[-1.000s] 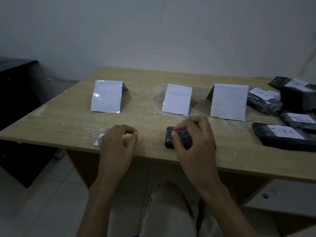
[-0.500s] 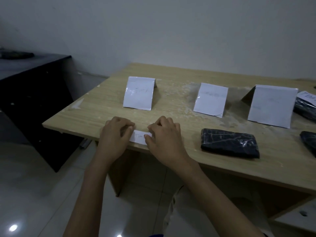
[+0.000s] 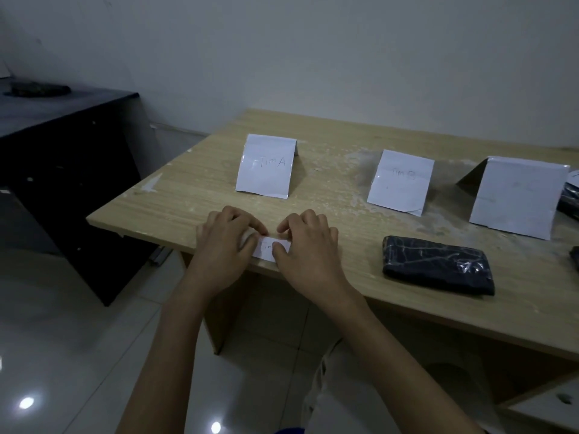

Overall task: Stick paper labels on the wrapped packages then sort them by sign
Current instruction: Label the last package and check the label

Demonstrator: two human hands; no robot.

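A small white paper label [image 3: 267, 247] with handwriting lies at the front edge of the wooden table [image 3: 344, 198]. My left hand [image 3: 227, 245] pinches its left end and my right hand [image 3: 305, 250] pinches its right end, fingers curled over it. A dark wrapped package [image 3: 437, 266] without a label lies flat to the right of my hands. Three folded white paper signs stand behind: "Tim A" [image 3: 266, 166], "Tim B" [image 3: 399, 181], and a third sign [image 3: 517, 197] whose writing I cannot read.
More dark packages [image 3: 570, 200] show at the right edge, partly cut off. A black cabinet [image 3: 62, 158] stands left of the table, with a dark object [image 3: 36, 88] on top. Glossy tiled floor lies below. A drawer unit [image 3: 548, 405] sits at lower right.
My right hand let go of the dark package and moved left to the paper label. Both hands now pinch the label. The view has swung left.
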